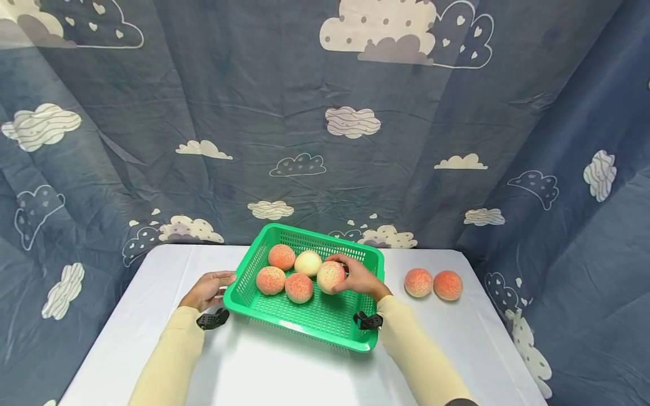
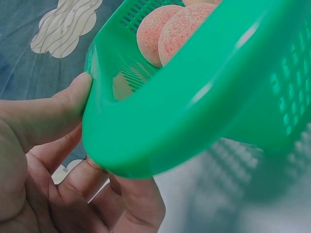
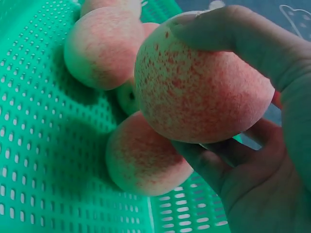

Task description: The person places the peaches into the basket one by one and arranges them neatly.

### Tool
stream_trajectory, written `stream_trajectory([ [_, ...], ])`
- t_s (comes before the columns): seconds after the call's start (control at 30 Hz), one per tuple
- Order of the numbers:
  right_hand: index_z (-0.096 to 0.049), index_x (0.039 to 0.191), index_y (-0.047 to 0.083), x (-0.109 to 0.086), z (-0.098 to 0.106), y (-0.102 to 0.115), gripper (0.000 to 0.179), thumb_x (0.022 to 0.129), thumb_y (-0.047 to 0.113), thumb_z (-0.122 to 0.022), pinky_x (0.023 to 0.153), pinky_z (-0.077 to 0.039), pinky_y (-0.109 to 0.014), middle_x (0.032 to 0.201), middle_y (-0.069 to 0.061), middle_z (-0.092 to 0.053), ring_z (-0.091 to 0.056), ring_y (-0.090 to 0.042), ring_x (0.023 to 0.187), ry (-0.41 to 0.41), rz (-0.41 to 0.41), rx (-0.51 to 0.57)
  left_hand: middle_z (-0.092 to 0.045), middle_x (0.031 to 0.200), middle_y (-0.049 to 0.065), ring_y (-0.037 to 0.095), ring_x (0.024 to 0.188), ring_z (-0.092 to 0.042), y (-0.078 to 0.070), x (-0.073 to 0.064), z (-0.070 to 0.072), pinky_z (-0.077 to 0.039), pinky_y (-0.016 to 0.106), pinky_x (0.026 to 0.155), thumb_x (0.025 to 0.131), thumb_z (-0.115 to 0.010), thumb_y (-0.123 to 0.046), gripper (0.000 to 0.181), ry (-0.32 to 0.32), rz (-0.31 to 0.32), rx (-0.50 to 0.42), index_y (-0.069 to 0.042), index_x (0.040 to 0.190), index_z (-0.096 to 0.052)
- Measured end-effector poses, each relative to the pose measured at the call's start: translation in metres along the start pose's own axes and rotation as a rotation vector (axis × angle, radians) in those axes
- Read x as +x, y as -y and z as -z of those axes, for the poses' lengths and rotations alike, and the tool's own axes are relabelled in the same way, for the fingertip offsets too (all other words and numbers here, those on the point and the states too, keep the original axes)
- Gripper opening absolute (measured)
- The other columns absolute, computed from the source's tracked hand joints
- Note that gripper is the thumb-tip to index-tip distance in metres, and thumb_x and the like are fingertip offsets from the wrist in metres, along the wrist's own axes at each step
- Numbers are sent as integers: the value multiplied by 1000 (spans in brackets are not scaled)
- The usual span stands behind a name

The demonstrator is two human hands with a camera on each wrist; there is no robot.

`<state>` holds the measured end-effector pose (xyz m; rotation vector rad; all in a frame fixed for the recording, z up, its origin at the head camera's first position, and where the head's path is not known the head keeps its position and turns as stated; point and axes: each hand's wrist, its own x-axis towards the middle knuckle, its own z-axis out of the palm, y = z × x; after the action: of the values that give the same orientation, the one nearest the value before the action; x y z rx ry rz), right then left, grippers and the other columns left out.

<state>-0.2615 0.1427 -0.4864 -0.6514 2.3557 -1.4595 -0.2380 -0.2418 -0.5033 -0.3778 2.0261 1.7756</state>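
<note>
A green plastic basket point(image 1: 325, 318) with perforated walls sits on the table, and several peaches lie in its left and back part, among them a pale one point(image 1: 308, 263) and a redder one point(image 1: 299, 288). Over the basket floor, my right hand point(image 1: 357, 277) grips a speckled peach point(image 3: 204, 92) between thumb and fingers, beside the others. At the basket's left corner, my left hand point(image 1: 208, 290) holds the rim point(image 2: 131, 141), thumb at the edge and fingers curled beneath it. The ends of those fingers are partly hidden under the rim.
Two more peaches, a left one point(image 1: 418, 282) and a right one point(image 1: 448, 285), lie side by side to the right of the basket on the white table point(image 1: 284, 372). Behind the table hangs a dark blue curtain point(image 1: 244, 113) with cloud prints.
</note>
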Motion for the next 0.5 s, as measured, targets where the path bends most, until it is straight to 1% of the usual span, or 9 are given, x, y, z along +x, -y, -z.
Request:
stream_trajectory([
  [0.07,-51,133,0,2,-3,-1,72,67,-4,-81,83,-51,-37,127,-18,-54,-57,-27,104,28,-22,20,-68,86,-2,13,76,-61,1,0,-1,-54,29,66,100,-55,-21,48,-1,1,1,5,139,-45],
  [0.17,-54,131,5,8,-5,-11,72,65,-3,-81,85,-50,-38,126,-13,-55,-58,-24,103,66,-27,34,-68,86,-2,13,75,-62,1,0,-1,-54,29,65,100,-55,-21,48,-8,4,4,5,139,-46],
  [0.37,-56,128,8,12,-7,-9,71,63,-3,-82,86,-49,-38,122,-10,-57,-56,-23,101,141,-20,-28,-68,85,-2,13,75,-62,1,1,-1,-54,29,66,100,-55,-20,48,-9,6,-6,5,139,-45],
  [0.5,-57,126,12,13,-7,-7,71,61,-3,-83,87,-47,-40,122,-7,-57,-55,-22,103,186,-31,-73,-68,85,-2,13,76,-62,1,1,-1,-55,30,67,100,-55,-20,47,-10,10,-7,5,139,-45],
])
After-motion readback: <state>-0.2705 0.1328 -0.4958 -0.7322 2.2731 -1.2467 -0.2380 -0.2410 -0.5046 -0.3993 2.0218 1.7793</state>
